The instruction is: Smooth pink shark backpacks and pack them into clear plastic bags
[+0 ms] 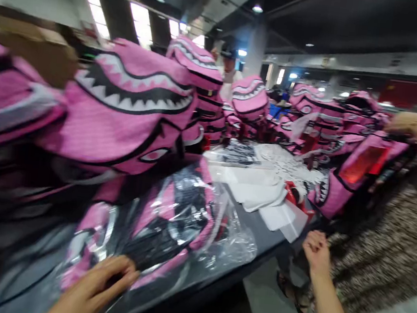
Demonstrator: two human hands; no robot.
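Note:
A pink and black backpack [172,212] lies in a clear plastic bag [236,240] on the dark table in front of me. My left hand [104,280] is at its near side, thumb and fingers curled together on the plastic. To the right, past the table's edge, my right hand [317,249] hangs in the air with its fingers curled in, and nothing shows in it. Directly behind the wrapped backpack, a pink bag with a shark-tooth print [132,102] rests on a pile.
White sheets and small packets [265,183] lie on the table [258,250], beside a red tape dispenser [298,197]. More pink bags [319,111] are stacked behind. At right, a person in a patterned garment [383,241] holds a pink bag [357,173].

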